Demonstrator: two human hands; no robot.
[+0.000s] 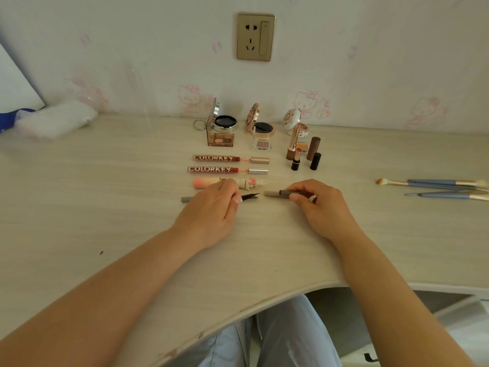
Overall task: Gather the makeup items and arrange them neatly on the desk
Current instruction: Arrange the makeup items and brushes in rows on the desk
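The left hand (211, 205) pinches a grey eyeliner pen (185, 199) lying on the desk (105, 197), its black tip bared; the right hand (315, 205) grips the pen's cap (275, 193) just beside that tip. Behind lie two Colorkey lip glosses (215, 158), uncapped, and one pink tube (205, 182) partly hidden by fingers. Further back stand three open compacts (225, 120). At right, brushes (434, 183) run out of frame, their number unclear.

A gold socket (255, 37) sits on the cartoon-cat wallpaper (370, 62), and a white packet (57, 120) lies at the desk's (105, 207) far-left edge.
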